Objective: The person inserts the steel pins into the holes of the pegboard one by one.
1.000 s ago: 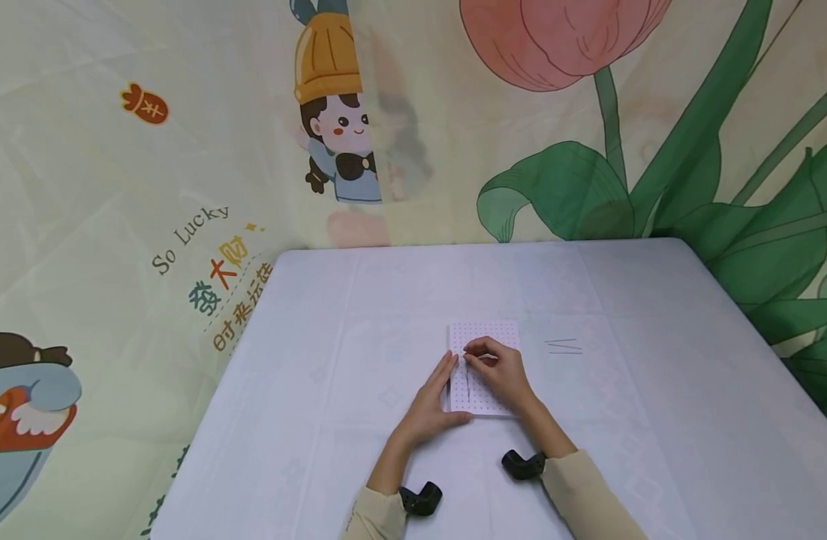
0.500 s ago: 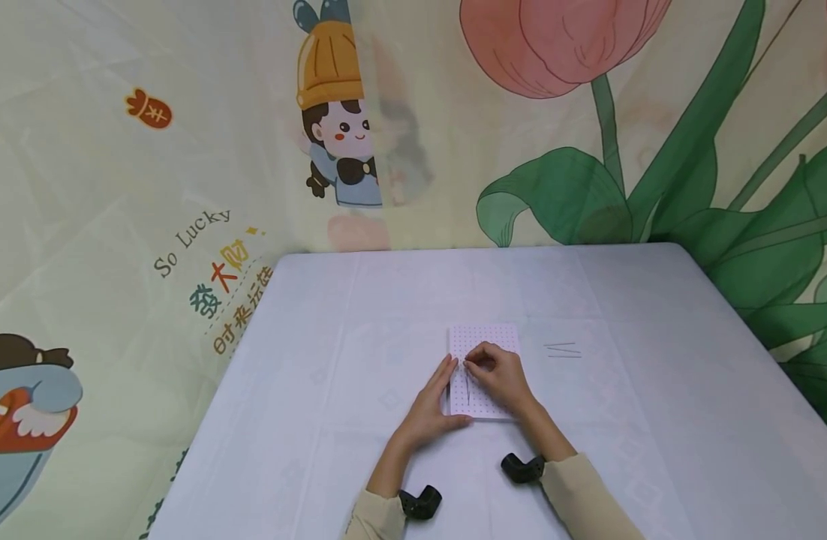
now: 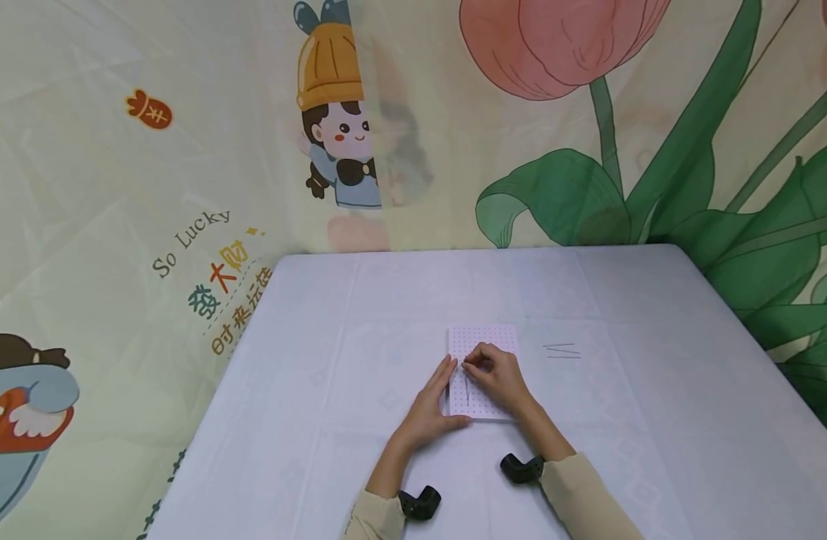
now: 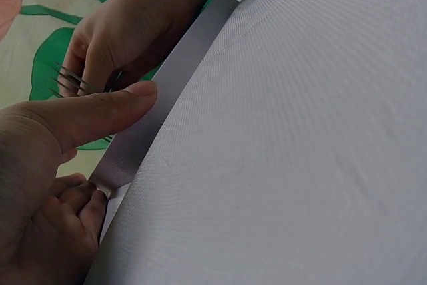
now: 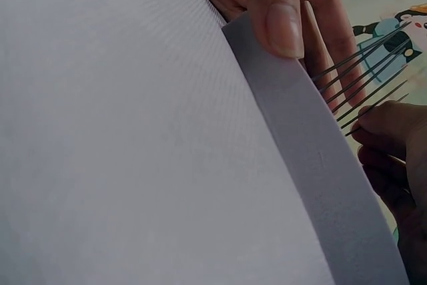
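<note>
A small white pegboard (image 3: 494, 409) with rows of tiny holes lies on the white table. My left hand (image 3: 430, 409) rests along its left side, fingers straight, with the thumb at the near edge; in the left wrist view that thumb (image 4: 133, 98) touches the board's side. My right hand (image 3: 500, 379) reaches over the board, thumb and forefinger pinching a thin metal pin (image 5: 383, 101). Several such pins (image 5: 360, 53) stand in a row out of the board's face beside those fingertips. The pinched pin's lower end is partly hidden by my fingers.
Three loose thin pins (image 3: 562, 350) lie on the table (image 3: 630, 420) to the right of the board. A printed cloth (image 3: 413, 135) hangs behind the table's far edge. Black camera mounts (image 3: 420, 502) sit at both wrists.
My right fingertips have come slightly nearer to me, down toward the column of pins. The left hand keeps its place on the board; the head view has shifted a little.
</note>
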A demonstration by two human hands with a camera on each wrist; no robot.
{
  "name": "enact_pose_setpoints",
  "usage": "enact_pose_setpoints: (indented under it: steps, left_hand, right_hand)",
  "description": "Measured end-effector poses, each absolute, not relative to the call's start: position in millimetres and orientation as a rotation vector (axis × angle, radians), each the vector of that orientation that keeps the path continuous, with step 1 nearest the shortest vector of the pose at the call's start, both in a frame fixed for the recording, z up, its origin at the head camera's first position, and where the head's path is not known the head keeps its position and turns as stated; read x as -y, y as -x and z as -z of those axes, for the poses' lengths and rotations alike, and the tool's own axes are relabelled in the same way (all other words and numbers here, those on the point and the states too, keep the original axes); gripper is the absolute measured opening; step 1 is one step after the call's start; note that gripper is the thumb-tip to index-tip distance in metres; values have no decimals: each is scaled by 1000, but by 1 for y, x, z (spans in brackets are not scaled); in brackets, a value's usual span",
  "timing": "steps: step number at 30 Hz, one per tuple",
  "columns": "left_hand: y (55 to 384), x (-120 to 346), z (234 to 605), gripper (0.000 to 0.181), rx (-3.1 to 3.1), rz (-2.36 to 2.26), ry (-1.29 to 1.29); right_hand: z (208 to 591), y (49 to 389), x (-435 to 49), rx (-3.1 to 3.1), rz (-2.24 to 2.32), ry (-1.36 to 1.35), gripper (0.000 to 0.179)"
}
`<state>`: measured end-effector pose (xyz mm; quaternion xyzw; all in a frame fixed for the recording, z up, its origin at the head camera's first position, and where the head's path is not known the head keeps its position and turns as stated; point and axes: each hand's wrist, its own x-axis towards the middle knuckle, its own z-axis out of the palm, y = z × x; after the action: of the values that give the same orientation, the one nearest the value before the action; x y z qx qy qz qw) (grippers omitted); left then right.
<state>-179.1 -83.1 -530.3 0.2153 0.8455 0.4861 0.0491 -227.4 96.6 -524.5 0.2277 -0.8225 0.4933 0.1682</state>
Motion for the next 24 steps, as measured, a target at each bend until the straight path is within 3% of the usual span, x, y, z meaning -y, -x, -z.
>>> enact_pose_setpoints:
  steps: [24]
  left_hand:
    - [178, 83, 532, 99, -2582, -1481, -658]
  right_hand:
    - [520, 221, -109, 2511, -1321, -673, 18]
